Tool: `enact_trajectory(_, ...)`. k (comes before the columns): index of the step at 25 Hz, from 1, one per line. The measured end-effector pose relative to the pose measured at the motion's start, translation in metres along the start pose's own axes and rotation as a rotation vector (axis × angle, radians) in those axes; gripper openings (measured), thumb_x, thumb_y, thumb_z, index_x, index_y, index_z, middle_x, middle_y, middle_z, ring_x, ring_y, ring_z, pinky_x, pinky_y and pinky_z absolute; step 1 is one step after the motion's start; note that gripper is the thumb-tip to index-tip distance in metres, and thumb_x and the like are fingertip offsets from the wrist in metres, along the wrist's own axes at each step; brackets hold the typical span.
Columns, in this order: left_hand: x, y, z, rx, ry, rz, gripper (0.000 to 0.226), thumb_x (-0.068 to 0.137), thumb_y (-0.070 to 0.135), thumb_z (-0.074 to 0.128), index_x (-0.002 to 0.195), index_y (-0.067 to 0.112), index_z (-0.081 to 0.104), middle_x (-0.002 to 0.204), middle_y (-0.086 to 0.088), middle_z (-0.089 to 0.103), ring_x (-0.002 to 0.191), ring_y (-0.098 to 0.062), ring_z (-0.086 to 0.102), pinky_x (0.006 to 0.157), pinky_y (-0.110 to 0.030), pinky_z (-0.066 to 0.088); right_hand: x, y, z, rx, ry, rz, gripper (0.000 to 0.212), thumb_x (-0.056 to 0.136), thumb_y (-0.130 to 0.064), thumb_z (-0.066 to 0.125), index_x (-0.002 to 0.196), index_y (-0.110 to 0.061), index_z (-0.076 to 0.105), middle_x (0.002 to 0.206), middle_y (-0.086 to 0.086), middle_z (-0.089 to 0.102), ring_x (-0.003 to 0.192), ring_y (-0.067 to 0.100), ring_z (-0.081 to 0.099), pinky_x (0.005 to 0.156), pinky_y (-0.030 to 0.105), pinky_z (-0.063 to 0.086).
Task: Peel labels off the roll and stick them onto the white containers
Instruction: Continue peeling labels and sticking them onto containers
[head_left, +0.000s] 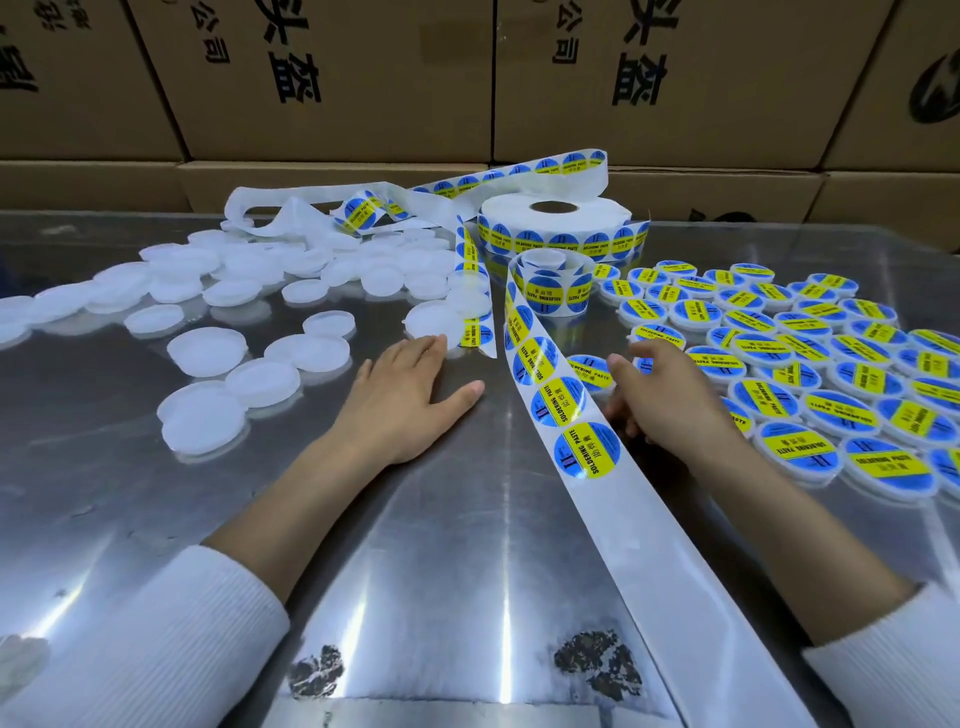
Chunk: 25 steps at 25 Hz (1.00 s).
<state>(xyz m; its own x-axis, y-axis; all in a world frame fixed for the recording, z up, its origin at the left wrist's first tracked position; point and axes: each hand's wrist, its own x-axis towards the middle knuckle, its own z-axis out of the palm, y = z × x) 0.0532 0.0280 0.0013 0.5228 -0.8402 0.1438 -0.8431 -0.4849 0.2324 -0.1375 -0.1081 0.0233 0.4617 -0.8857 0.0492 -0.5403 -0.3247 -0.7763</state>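
A label roll (556, 221) lies flat at the back centre of the metal table. Its strip of blue and yellow round labels (561, 410) runs toward me between my hands. Several plain white containers (208, 351) lie scattered on the left. Several labelled containers (810, 374) are crowded on the right. My left hand (410, 395) rests flat on the table with straight fingers, its tips beside a plain white container (434, 319). My right hand (665, 395) hovers with loosely curled fingers over a labelled container (589, 371), just right of the strip; whether it grips that container is unclear.
Stacked cardboard boxes (337, 78) form a wall behind the table. Empty white backing paper (311, 208) lies tangled at the back left. A second short strip of labels (475, 291) lies near the middle. The shiny metal table (415, 571) has worn dark spots near me.
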Motion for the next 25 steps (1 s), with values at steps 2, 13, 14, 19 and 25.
enact_trajectory(2,0.0,0.001,0.0,0.011,0.017,0.0,0.072,0.089,0.065,0.032,0.148,0.023,0.026,0.154,0.005,0.024,0.142,-0.017,0.016,0.115,-0.046,0.016,-0.005,-0.002,0.0,-0.139,0.11,-0.103,0.024,0.094,-0.03,0.046,0.111,-0.023,0.062,0.09,0.001,0.07,0.086,0.024,0.063,0.075,0.036,0.049)
enact_trajectory(13,-0.021,0.015,-0.013,0.161,0.122,0.117,0.056,0.092,0.057,0.037,0.134,0.023,0.051,0.133,0.005,0.045,0.131,-0.017,0.031,0.114,-0.042,0.012,0.005,0.013,-0.002,-0.614,-0.135,-0.135,0.052,0.1,-0.042,0.028,0.141,-0.011,0.033,0.153,0.006,0.031,0.142,0.025,0.023,0.11,0.041,0.023)
enact_trajectory(14,-0.023,0.016,-0.016,0.168,0.137,0.135,0.051,0.093,0.054,0.038,0.129,0.024,0.056,0.128,0.004,0.049,0.127,-0.018,0.036,0.112,-0.041,0.015,0.006,0.016,-0.002,-0.636,-0.126,-0.1,0.059,0.099,-0.046,0.025,0.149,-0.015,0.022,0.158,0.002,0.019,0.145,0.022,0.014,0.114,0.043,0.015)
enact_trajectory(19,-0.03,0.027,-0.027,0.189,0.186,0.236,0.04,0.095,0.046,0.038,0.099,0.025,0.071,0.093,0.004,0.065,0.092,-0.021,0.056,0.083,-0.029,0.036,0.007,0.009,-0.003,-0.352,-0.003,-0.282,0.05,0.098,-0.044,0.037,0.143,-0.022,0.038,0.15,0.0,0.037,0.141,0.019,0.024,0.111,0.037,0.02)
enact_trajectory(25,-0.039,0.045,-0.016,-0.319,0.236,0.368,0.048,0.084,0.054,0.059,0.124,0.028,0.06,0.124,0.01,0.061,0.117,-0.006,0.053,0.095,-0.029,0.045,-0.011,-0.011,-0.007,-0.216,-0.01,-0.586,0.019,0.092,-0.026,0.053,0.105,-0.032,0.065,0.099,-0.014,0.067,0.104,0.01,0.052,0.084,0.025,0.038)
